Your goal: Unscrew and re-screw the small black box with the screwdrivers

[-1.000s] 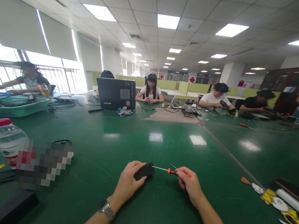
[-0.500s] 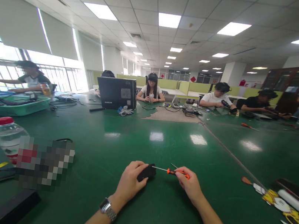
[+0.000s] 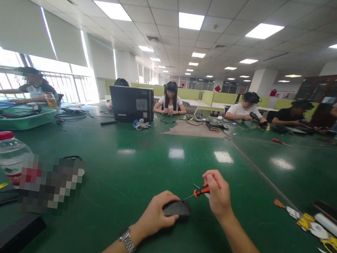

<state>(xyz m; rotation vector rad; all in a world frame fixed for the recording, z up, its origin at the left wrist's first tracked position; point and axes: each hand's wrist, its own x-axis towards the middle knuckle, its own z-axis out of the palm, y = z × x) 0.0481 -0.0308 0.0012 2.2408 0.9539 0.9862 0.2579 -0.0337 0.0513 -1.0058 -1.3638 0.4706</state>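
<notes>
My left hand [image 3: 158, 214], a metal-banded watch on its wrist, grips a dark computer mouse [image 3: 179, 211] low over the green table, its thumb along the near side. My right hand [image 3: 219, 195] is closed around an orange and black screwdriver [image 3: 199, 191]. The screwdriver's shaft slants down to the left, and its tip is at the far edge of the mouse; whether it touches there I cannot tell. A second thin metal piece [image 3: 196, 186] pokes out beside the screwdriver at my right hand, its kind unclear.
A bottle with a red cap [image 3: 11, 158], a blurred-out object [image 3: 52, 185] and a black box [image 3: 18, 233] stand to the left. Yellow-handled scissors [image 3: 332, 248] lie to the right. Farther off are a monitor [image 3: 132, 104], a green basket [image 3: 30, 120] and several people seated around the table.
The mouse has come nearer, to the right, and turned so its broad side shows. My right hand has risen, tilting the screwdriver from nearly level to steeply downward.
</notes>
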